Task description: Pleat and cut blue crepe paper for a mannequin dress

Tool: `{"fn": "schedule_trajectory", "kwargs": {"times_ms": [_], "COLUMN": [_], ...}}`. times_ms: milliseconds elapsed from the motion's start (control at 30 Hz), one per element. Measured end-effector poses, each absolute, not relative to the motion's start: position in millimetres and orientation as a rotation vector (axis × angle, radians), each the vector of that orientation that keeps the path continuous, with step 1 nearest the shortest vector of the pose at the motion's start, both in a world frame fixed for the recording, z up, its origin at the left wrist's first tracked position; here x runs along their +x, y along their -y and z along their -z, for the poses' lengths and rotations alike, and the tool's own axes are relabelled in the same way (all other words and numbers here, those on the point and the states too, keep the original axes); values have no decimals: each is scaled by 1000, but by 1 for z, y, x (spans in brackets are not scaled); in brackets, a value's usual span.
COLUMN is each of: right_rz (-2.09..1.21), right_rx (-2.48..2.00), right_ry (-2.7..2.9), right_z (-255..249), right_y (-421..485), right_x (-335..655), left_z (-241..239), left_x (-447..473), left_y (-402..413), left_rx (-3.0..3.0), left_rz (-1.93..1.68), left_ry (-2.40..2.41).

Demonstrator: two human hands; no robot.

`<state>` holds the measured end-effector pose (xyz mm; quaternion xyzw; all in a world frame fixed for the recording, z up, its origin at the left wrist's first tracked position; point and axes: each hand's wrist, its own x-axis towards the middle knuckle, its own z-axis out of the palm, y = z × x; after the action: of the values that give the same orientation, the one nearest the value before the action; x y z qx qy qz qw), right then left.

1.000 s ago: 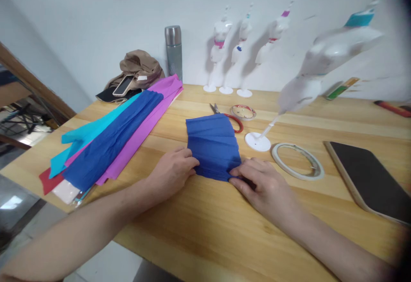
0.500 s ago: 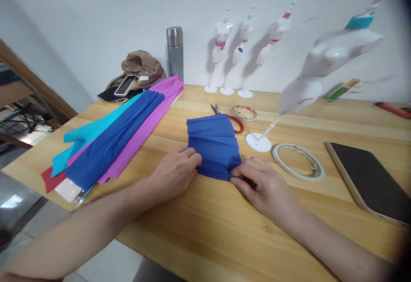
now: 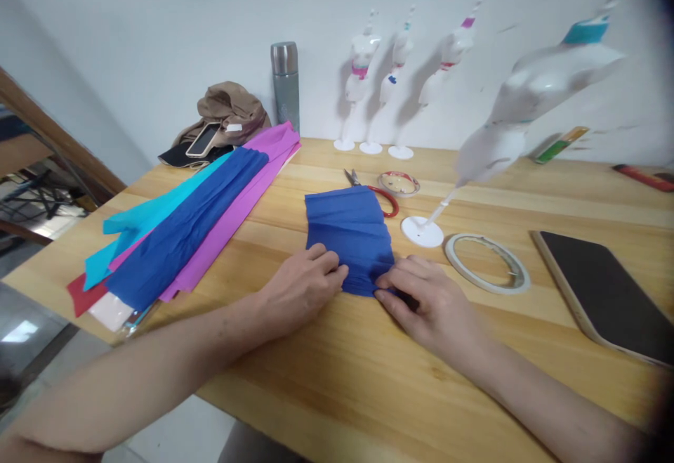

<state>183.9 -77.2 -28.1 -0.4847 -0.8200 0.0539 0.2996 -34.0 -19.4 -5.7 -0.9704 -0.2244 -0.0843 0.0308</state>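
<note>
A piece of blue crepe paper point(image 3: 347, 224) lies on the wooden table, its near edge gathered into small folds. My left hand point(image 3: 305, 280) is closed at its lower left, fingers pressing on the paper. At the lower right corner, my right hand point(image 3: 426, 294) pinches the gathered edge between thumb and forefinger. Red-handled scissors point(image 3: 387, 199) lie partly under the paper's far edge. Just beyond stands a large white mannequin point(image 3: 495, 147) with a teal band at its neck, on a round base.
Coloured crepe sheets point(image 3: 184, 231) lie at left, near a phone point(image 3: 204, 140), a brown cloth point(image 3: 232, 108) and a flask point(image 3: 285, 90). Tape rolls point(image 3: 450, 266) and a larger phone point(image 3: 600, 294) lie right. Several small mannequins point(image 3: 361, 87) stand along the wall.
My left hand has slid right along the near edge of the blue crepe paper, closer to my right hand. My right hand keeps its pinch in nearly the same spot.
</note>
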Motion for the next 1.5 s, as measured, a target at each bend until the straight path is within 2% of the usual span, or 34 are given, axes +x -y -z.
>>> {"fn": "schedule_trajectory", "kwargs": {"times_ms": [300, 567, 1133, 1500], "right_rz": [-81, -105, -130, -154], "right_rx": [-1295, -1356, -1402, -1474], "right_ry": [2163, 2135, 2221, 2181], "right_z": [32, 34, 27, 28], "right_y": [76, 75, 77, 76], "right_x": [185, 187, 186, 189], "left_z": [6, 1, -3, -10], "left_x": [-34, -46, -49, -47], "left_y": [17, 13, 15, 15], "left_rx": [-3003, -3110, -3117, -3200], "left_rz": [237, 245, 221, 287], "left_ry": [813, 1134, 1030, 1489]}}
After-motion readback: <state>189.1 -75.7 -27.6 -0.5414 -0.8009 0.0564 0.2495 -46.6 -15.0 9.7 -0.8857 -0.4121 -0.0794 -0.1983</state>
